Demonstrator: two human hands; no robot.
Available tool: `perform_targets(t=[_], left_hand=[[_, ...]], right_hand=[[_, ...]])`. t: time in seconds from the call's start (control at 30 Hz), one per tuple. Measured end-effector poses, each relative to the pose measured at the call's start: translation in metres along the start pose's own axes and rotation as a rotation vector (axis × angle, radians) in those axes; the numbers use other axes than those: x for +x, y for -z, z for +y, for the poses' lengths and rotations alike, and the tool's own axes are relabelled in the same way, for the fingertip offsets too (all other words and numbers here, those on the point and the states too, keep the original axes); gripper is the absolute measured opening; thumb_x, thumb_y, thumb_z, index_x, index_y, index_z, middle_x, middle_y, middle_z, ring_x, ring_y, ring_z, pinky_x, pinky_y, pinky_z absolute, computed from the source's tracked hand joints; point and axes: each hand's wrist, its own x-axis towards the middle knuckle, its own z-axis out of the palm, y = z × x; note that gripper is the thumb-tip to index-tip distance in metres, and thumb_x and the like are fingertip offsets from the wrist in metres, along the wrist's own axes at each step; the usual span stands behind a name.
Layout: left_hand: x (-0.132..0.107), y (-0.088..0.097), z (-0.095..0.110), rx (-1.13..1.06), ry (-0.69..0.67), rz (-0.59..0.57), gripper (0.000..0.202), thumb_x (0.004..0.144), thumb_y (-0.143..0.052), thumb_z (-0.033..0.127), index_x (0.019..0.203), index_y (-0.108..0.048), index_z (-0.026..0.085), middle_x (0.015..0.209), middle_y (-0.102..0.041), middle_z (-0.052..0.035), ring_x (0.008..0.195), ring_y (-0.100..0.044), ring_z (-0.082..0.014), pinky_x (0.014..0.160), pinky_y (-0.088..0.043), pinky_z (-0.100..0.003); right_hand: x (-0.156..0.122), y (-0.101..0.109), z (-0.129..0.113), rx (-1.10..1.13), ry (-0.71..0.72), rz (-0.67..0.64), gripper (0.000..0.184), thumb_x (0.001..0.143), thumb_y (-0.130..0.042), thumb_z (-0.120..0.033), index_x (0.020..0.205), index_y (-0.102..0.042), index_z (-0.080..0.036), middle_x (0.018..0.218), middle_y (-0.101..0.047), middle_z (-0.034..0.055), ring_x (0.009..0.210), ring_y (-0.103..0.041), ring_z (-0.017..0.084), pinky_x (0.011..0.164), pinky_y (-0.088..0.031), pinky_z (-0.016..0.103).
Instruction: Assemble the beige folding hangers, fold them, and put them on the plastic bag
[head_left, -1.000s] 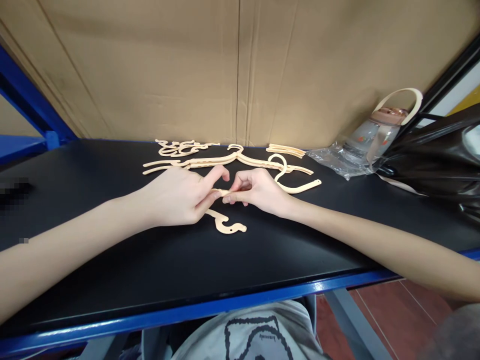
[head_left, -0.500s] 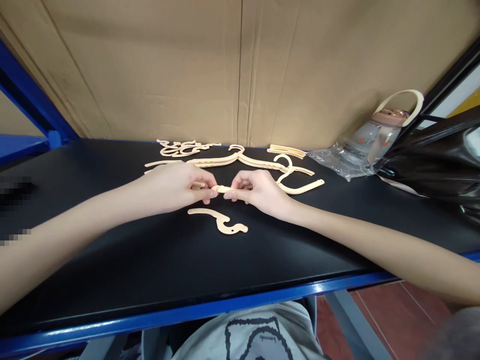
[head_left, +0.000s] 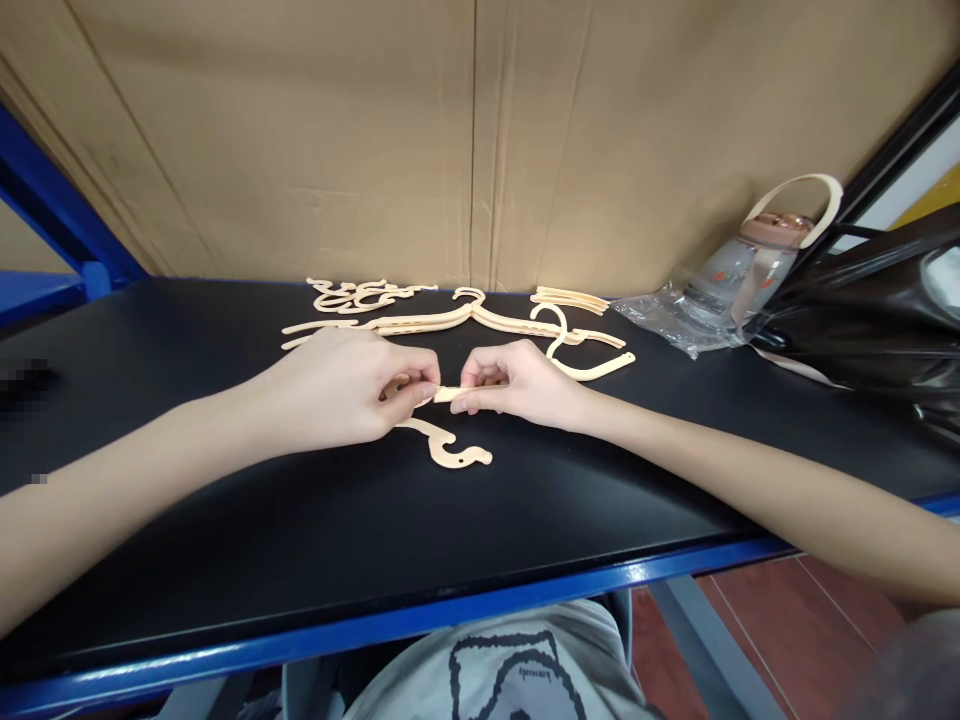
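Above the middle of the black table, my left hand (head_left: 375,385) and my right hand (head_left: 514,382) come close together, fingers pinched. Between them shows a short stretch of a cream hanger piece (head_left: 448,394), its far end hidden in my right fingers. My left fingers close on a cream part at its left end; whether the two are joined I cannot tell. Just below my hands lies a curved cream hanger piece with a hook and a small hole (head_left: 454,455). Behind them rest assembled-looking clothes hangers (head_left: 420,325), and a hook-shaped hanger part (head_left: 592,372) lies beyond my right hand.
At the back left is a pile of curved cream pieces (head_left: 352,297); several straight strips (head_left: 570,299) lie back right. A water bottle (head_left: 750,262) with a handle leans by a clear plastic bag (head_left: 667,318) and a black bag (head_left: 885,300). Cardboard (head_left: 300,140) stands behind the table.
My hands have tilted and lowered slightly, and more of the held piece's flat side shows. My left hand now covers the left end of the loose curved piece. The view has shifted a little.
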Motion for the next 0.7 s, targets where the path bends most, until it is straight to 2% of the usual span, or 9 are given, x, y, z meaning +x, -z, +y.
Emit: perform_targets(t=[0.17,0.3,0.4,0.53,0.7], left_hand=[[-0.001,-0.009,-0.005,-0.088,-0.066,0.019,0.025,0.087,-0.044,0.036,0.074,-0.062,0.023,0.047,-0.053,0.0038,0.044,-0.044,-0.0123,0.051,-0.026,-0.025],[-0.001,-0.013,-0.006,-0.047,-0.11,0.07,0.024,0.087,-0.044,0.035,0.076,-0.061,0.022,0.046,-0.052,0.0042,0.042,-0.042,-0.0118,0.049,-0.023,-0.025],[-0.003,-0.014,-0.002,0.001,-0.129,0.117,0.024,0.087,-0.043,0.033,0.075,-0.06,0.022,0.044,-0.051,0.0042,0.041,-0.042,-0.012,0.048,-0.02,-0.026],[-0.004,-0.013,0.0,-0.002,-0.141,0.162,0.023,0.086,-0.043,0.031,0.074,-0.059,0.022,0.045,-0.053,0.0039,0.041,-0.042,-0.0122,0.048,-0.02,-0.026],[-0.004,-0.012,0.001,-0.01,-0.136,0.166,0.024,0.086,-0.041,0.032,0.074,-0.06,0.023,0.046,-0.054,0.0037,0.041,-0.043,-0.0128,0.049,-0.021,-0.026]], right_hand=[[-0.004,-0.001,0.001,-0.002,-0.005,0.019,0.024,0.077,-0.072,-0.035,0.073,-0.058,-0.016,0.066,-0.066,-0.0012,0.06,-0.059,0.009,0.057,-0.041,0.022],[-0.005,-0.002,0.003,0.054,-0.003,0.01,0.025,0.077,-0.072,-0.036,0.072,-0.058,-0.016,0.064,-0.065,-0.0019,0.058,-0.057,0.008,0.055,-0.041,0.021],[-0.005,-0.001,0.003,0.106,-0.028,-0.018,0.026,0.076,-0.072,-0.037,0.072,-0.058,-0.016,0.063,-0.064,-0.0018,0.053,-0.053,0.007,0.049,-0.039,0.019],[-0.004,0.001,0.0,0.174,-0.049,-0.04,0.027,0.075,-0.073,-0.036,0.072,-0.057,-0.015,0.064,-0.065,-0.0002,0.056,-0.056,0.008,0.048,-0.042,0.019],[-0.002,0.002,-0.001,0.248,-0.07,-0.067,0.027,0.074,-0.074,-0.036,0.071,-0.058,-0.014,0.063,-0.065,-0.0005,0.052,-0.053,0.006,0.047,-0.041,0.019]])
